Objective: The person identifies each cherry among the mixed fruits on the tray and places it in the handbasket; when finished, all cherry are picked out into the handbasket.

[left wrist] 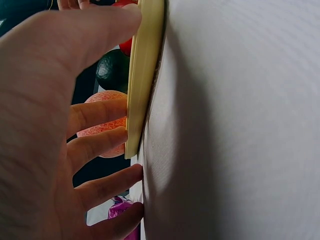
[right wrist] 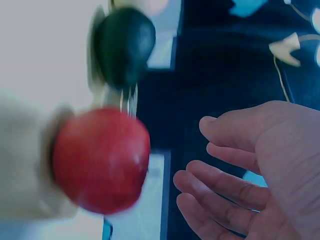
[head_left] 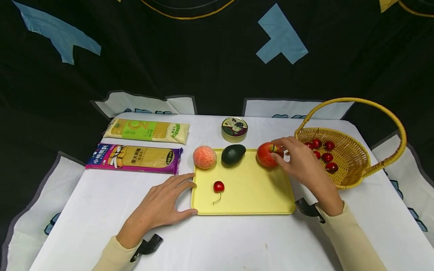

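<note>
A yellow tray (head_left: pixel 251 192) carries an orange-pink textured round fruit (head_left: pixel 205 157), a dark green avocado (head_left: pixel 233 155), a red cherry (head_left: pixel 218 186) with a stem, and a large red fruit (head_left: pixel 265 155) resembling a pomegranate. My left hand (head_left: pixel 162 205) rests beside the tray's left side, its thumb at the near corner and fingertips along the edge. Over the red fruit's right side is my right hand (head_left: pixel 301 162), fingers loosely bent. In the right wrist view a gap shows between that hand (right wrist: pixel 240 175) and the red fruit (right wrist: pixel 102 160).
Right of the tray stands a wicker basket (head_left: pixel 354 165) with a tall handle, several cherries (head_left: pixel 327 157) inside. Behind the tray is a round tin (head_left: pixel 234 129). Two packs of noodles, one green (head_left: pixel 145 130) and one purple (head_left: pixel 135 158), lie at the back left.
</note>
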A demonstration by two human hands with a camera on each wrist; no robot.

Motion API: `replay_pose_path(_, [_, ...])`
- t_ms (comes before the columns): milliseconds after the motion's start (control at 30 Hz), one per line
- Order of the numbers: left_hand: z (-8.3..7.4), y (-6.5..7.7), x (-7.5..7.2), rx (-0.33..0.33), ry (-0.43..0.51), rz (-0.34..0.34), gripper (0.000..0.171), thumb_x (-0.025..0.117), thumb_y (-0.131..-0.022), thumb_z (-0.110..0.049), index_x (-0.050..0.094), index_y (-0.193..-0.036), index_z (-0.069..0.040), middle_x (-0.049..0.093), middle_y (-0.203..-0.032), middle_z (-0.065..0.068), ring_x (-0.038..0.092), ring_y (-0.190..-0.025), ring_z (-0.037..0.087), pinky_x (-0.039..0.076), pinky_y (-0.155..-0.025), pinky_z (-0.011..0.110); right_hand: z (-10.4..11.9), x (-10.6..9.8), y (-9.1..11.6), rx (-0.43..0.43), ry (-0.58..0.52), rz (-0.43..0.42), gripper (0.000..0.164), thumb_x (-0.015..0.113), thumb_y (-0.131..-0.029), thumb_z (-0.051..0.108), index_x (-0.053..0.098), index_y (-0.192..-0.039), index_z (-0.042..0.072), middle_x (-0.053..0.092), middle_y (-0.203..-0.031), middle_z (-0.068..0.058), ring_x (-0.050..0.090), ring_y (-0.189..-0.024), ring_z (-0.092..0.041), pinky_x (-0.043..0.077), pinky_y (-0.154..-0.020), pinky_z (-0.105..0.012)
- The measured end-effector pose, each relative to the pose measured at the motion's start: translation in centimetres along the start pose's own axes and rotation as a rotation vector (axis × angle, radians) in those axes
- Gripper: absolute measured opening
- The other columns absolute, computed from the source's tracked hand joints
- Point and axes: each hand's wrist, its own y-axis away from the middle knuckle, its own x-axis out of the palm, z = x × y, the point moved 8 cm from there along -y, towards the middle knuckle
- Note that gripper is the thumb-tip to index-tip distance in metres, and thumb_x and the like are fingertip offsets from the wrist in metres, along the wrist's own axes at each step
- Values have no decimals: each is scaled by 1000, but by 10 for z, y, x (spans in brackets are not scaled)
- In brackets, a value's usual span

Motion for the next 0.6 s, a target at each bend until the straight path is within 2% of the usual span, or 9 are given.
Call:
replay_pose_path(100, [0, 0, 0, -1, 1, 3, 71, 64, -78, -79, 61, -131, -33, 39, -159, -10, 43, -141, 22, 52, -90, 55, 18, 11, 1, -45, 15, 15, 38, 80, -88, 20, 66, -121, 7, 67, -112, -13, 68, -90, -27, 60, -76, -46])
replay_pose_path(333, [0, 0, 1, 13, 9, -4, 70, 65, -78, -78, 61, -131, -31, 39, -159, -9, 43, -142, 22, 50, -97, 54, 60, 38, 8, -212, 7, 32, 38, 81, -87, 25, 67, -119, 11, 66, -110, -7, 67, -85, -19, 58, -67, -36])
replay_pose_path(467, [0, 0, 0, 15, 8, -10, 71, 66, -77, -78, 62, -131, -31, 39, -159, -10, 43, -142, 22, 50, -99, 53, 79, 54, 11, -265, -23, 73, 39, 81, -87, 25, 68, -121, 12, 66, -106, -4, 69, -87, -17, 58, -69, -32])
replay_pose_path(600, [0, 0, 0, 13, 8, -10, 71, 65, -78, -78, 61, -131, -32, 38, -159, -10, 43, -142, 22, 51, -95, 54, 95, 70, 14, -307, -34, 124, 35, 78, -90, 26, 68, -120, 13, 67, -111, -1, 68, -90, -15, 58, -74, -29])
